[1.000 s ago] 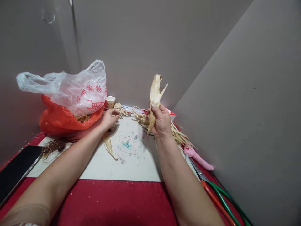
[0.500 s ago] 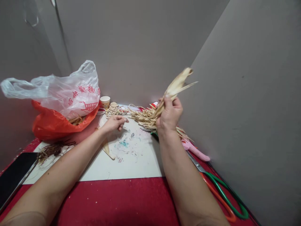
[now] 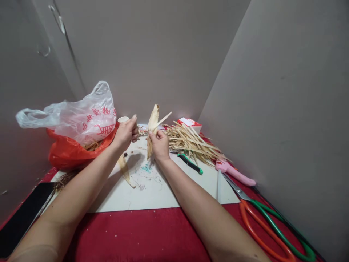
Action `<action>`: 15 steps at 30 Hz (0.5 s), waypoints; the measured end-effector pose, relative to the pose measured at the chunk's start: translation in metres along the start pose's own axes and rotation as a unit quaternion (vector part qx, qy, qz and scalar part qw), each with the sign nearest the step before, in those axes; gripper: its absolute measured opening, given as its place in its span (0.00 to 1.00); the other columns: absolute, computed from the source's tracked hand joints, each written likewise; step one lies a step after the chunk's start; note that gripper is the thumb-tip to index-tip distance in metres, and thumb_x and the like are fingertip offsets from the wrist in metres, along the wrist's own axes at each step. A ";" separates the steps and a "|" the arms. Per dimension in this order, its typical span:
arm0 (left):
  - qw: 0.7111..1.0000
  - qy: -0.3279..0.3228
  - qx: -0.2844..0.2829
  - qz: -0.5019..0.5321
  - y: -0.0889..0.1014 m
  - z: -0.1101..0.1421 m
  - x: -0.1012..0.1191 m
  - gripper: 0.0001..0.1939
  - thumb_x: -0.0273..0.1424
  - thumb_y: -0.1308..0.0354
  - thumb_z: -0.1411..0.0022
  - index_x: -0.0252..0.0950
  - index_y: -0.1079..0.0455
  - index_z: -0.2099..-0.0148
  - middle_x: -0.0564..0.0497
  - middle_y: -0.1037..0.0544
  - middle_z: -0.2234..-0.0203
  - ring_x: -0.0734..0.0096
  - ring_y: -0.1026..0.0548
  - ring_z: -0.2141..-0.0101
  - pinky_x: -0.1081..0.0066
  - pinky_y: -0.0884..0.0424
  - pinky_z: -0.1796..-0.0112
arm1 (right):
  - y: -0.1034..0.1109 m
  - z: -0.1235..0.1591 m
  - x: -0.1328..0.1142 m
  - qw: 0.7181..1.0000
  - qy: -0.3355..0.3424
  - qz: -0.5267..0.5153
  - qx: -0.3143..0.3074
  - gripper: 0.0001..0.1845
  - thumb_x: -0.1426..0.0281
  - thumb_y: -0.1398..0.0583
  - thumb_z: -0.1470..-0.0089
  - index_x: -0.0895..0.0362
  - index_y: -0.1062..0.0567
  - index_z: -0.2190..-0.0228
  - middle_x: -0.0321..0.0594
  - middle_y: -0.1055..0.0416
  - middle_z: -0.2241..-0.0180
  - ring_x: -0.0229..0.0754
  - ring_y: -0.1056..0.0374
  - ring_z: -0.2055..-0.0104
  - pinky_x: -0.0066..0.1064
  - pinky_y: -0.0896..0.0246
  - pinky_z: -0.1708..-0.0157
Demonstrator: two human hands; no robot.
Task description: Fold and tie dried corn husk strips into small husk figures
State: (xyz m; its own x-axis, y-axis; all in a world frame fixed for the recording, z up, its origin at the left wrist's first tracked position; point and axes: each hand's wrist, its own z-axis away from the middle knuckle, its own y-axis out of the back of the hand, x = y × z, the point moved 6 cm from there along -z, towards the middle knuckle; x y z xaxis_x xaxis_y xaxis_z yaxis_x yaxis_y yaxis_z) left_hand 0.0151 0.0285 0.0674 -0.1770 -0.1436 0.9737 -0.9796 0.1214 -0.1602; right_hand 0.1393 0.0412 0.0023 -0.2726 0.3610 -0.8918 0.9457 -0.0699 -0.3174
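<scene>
My right hand (image 3: 160, 145) pinches a dried corn husk (image 3: 153, 118) above the white board (image 3: 160, 198). The husk stands upright, with a narrow strip splayed off to its right. To the left of it, my left hand (image 3: 127, 132) is closed with the fingers curled in and the thumb up; anything in its fingers is hidden. Below my left hand another husk piece (image 3: 125, 171) lies on the board. Just right of my right hand is a heap of thin husk strips (image 3: 191, 142).
A red and clear plastic bag (image 3: 81, 153) stands at the left, beside a paper cup (image 3: 123, 119). A black phone (image 3: 24, 214) lies at the left edge. Green-handled pliers (image 3: 192, 165), a pink glue gun (image 3: 236, 173) and large scissors (image 3: 261, 214) lie right. A red-white box (image 3: 191, 124) sits behind.
My right hand has brought the husk down and left to the middle. My left hand has risen and shifted slightly left, its fingers closed. The view has tilted a little.
</scene>
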 end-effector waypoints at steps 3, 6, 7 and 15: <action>0.998 0.019 0.008 -0.062 -0.001 -0.004 0.011 0.25 0.45 0.45 0.39 0.39 0.54 0.76 0.62 0.52 0.87 0.86 0.52 0.88 0.79 0.54 0.83 | -0.006 0.011 0.020 0.999 -0.036 0.012 -0.022 0.14 0.57 0.39 0.56 0.55 0.32 0.75 0.31 0.35 0.81 0.36 0.39 0.78 0.27 0.44 0.77; 0.991 0.034 -0.006 -0.127 0.006 -0.005 0.019 0.23 0.39 0.40 0.42 0.37 0.50 0.78 0.61 0.50 0.87 0.87 0.52 0.87 0.80 0.54 0.83 | -0.005 0.013 0.030 0.998 -0.043 0.019 -0.035 0.13 0.58 0.39 0.56 0.55 0.31 0.74 0.31 0.35 0.81 0.36 0.38 0.77 0.27 0.44 0.76; 0.987 0.040 -0.015 -0.153 0.010 -0.003 0.020 0.22 0.36 0.38 0.43 0.37 0.48 0.78 0.61 0.48 0.88 0.87 0.51 0.87 0.80 0.53 0.83 | -0.005 0.012 0.033 0.998 -0.042 0.022 -0.038 0.13 0.59 0.39 0.56 0.55 0.31 0.74 0.31 0.35 0.80 0.36 0.38 0.77 0.27 0.44 0.76; 0.909 0.180 -0.109 -0.358 0.062 0.028 0.014 0.09 0.22 0.34 0.59 0.34 0.27 0.72 0.55 0.33 0.86 0.76 0.37 0.85 0.78 0.46 0.82 | -0.009 0.012 0.037 0.996 -0.034 0.046 -0.074 0.12 0.60 0.39 0.56 0.55 0.32 0.77 0.31 0.35 0.81 0.35 0.42 0.77 0.27 0.46 0.76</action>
State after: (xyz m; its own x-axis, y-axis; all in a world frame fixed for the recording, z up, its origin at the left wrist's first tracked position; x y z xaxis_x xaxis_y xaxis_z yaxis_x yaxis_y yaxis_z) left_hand -0.0511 0.0062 0.0665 0.5809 0.0638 0.8115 -0.7818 0.3214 0.5344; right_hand 0.1189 0.0445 -0.0318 -0.1904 0.2944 -0.9365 0.9815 0.0394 -0.1872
